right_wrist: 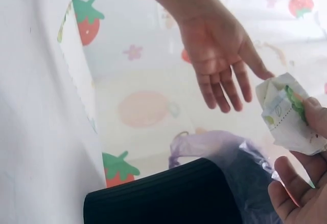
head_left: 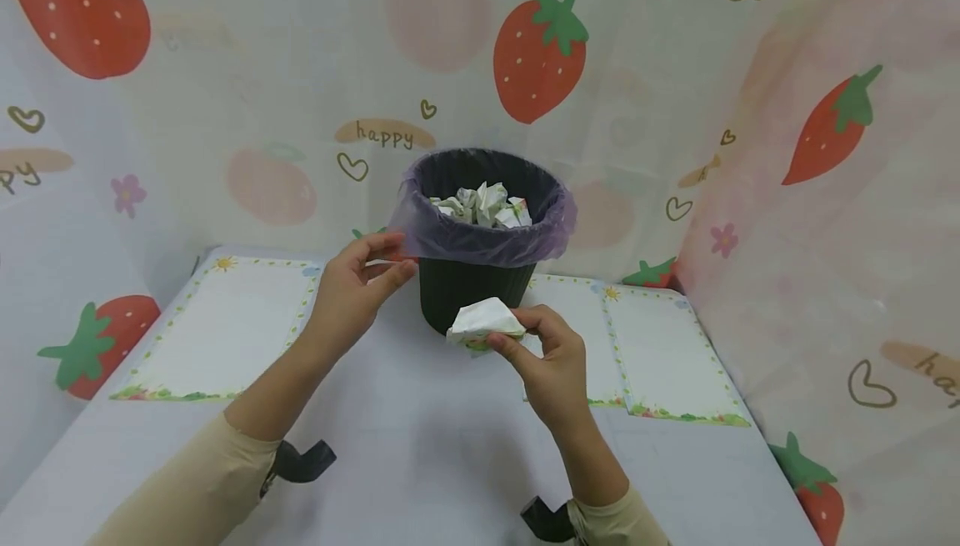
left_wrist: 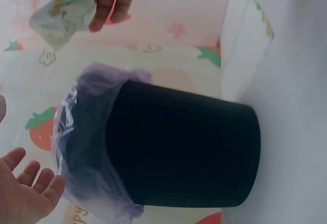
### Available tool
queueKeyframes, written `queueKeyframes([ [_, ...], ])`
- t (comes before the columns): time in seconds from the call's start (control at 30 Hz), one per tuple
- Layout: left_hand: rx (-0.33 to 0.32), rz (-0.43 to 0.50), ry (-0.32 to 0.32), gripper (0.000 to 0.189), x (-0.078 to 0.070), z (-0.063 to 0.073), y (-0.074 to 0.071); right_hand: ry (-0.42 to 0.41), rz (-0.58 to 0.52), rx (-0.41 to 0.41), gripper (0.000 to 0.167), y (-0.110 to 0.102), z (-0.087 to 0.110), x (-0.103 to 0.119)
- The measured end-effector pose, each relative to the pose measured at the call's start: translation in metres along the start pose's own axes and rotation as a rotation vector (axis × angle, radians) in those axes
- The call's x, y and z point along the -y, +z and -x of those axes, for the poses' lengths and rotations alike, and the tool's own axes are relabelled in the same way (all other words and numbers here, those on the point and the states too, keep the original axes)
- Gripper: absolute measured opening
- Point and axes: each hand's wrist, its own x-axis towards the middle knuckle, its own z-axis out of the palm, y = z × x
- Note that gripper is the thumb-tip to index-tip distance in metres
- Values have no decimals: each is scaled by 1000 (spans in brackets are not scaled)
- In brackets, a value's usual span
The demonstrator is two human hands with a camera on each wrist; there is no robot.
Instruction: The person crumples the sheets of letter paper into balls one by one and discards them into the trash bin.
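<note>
Between the thumb and fingers of my right hand [head_left: 555, 358] a folded, crumpled piece of white paper [head_left: 483, 323] is pinched, in front of the bin's lower right side. Green and orange print shows on the paper [right_wrist: 286, 114] in the right wrist view. My left hand [head_left: 347, 296] is beside the bin's left side with nothing in it, fingers extended close to the purple liner; its palm [right_wrist: 212, 45] faces the right wrist camera. The dark bin [head_left: 468, 288] stands upright, its purple plastic liner [head_left: 487, 244] folded over the rim. Several crumpled papers [head_left: 487, 204] lie inside.
A bordered white sheet [head_left: 225, 321] lies flat on the white table [head_left: 390, 463] at left. Two similar sheets lie at right, the outer one [head_left: 675, 354] fully in sight. Strawberry-printed curtains [head_left: 637, 46] enclose the table behind and on both sides.
</note>
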Motion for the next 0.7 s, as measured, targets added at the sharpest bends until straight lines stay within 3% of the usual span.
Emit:
queueKeyframes([
  [0.17, -36, -72, 10, 65, -4, -28, -5, -5, -5, -13, 24, -1, -2, 0],
  [0.3, -29, -149, 12, 73, -7, -49, -8, -5, -8, -15, 23, -2, -2, 0],
  [0.43, 8, -213, 18, 79, -6, -71, -9, 5, -6, -16, 22, -3, -2, -1],
  [0.7, 111, -342, -47, 96, 6, -103, -7, 34, -18, -12, 24, -5, -2, -2],
])
